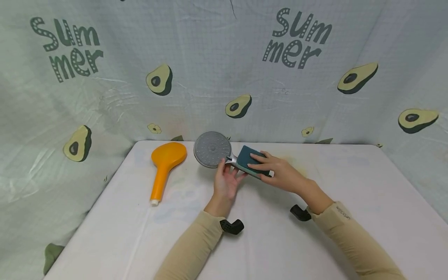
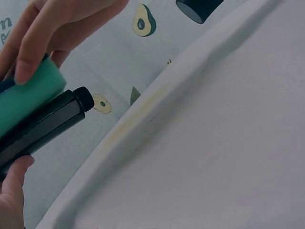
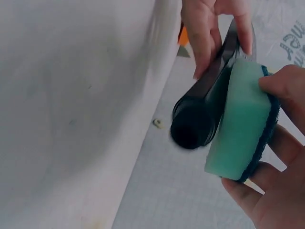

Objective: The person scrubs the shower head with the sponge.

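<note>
My left hand [image 1: 225, 186] grips a shower head [image 1: 212, 149] near its neck, its round grey nozzle face turned up toward the head camera. The dark handle [image 2: 47, 124] points right and ends in a threaded tip, seen end-on in the right wrist view. My right hand [image 1: 285, 173] holds a sponge [image 3: 243, 119] with a green foam body and a dark scouring side. In the head view the sponge overlaps the handle and hides most of it. The foam faces the handle, lying along its length, while my right fingers spread over the dark side.
An orange shower head [image 1: 169, 155] lies on the white-covered table [image 1: 273, 241] to the left, its white threaded end toward me. Behind the table hangs a curtain [image 1: 210, 50] printed with avocados and lettering. Black wrist-worn pieces [image 1: 231, 226] stick out at both cuffs.
</note>
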Demonstrator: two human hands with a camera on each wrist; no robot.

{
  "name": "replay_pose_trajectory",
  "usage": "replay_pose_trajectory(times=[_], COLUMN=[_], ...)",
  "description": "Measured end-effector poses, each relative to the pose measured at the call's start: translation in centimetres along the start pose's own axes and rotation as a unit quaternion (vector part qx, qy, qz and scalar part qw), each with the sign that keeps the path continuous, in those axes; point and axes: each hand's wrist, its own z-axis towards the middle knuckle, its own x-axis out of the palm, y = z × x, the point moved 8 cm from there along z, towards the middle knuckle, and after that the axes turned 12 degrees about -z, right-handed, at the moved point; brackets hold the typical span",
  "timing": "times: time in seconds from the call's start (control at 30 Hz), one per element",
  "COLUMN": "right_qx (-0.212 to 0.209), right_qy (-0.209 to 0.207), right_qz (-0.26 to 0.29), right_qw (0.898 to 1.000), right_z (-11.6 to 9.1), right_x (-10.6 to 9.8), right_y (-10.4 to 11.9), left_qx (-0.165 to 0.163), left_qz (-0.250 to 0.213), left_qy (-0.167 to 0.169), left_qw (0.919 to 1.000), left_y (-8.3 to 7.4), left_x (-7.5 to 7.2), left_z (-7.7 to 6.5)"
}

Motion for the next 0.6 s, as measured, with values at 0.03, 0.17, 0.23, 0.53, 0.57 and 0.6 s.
replay_pose_trajectory(times=[0.03, 0.17, 0.23, 0.53, 0.57, 0.6], right_qx=[-0.005, -0.024, -0.027, 0.023, 0.021, 0.016], right_qy=[-0.002, -0.007, -0.002, 0.043, 0.039, 0.033], right_qz=[-0.004, -0.011, -0.01, 0.033, 0.035, 0.033], right_qw=[1.0, 1.0, 1.0, 0.998, 0.998, 0.999], right_z=[0.2, 1.0, 1.1, 0.3, 0.4, 0.6], right_x=[0.1, 0.0, -0.1, -0.6, -0.6, -0.6], right_y=[0.2, 1.0, 1.0, -1.0, -0.9, -0.7], left_qx=[-0.003, -0.006, -0.004, -0.019, -0.022, -0.023], left_qz=[0.001, -0.008, -0.028, -0.094, -0.088, -0.082], left_qy=[0.005, 0.027, 0.037, 0.017, 0.024, 0.034], left_qw=[1.0, 0.9996, 0.9989, 0.9952, 0.9956, 0.9958], left_y=[0.1, -0.1, -0.6, -1.6, -1.6, -1.5], left_x=[0.0, 0.3, 0.3, -0.4, -0.3, -0.1], left_z=[-0.1, 0.1, 0.3, 0.6, 0.6, 0.5])
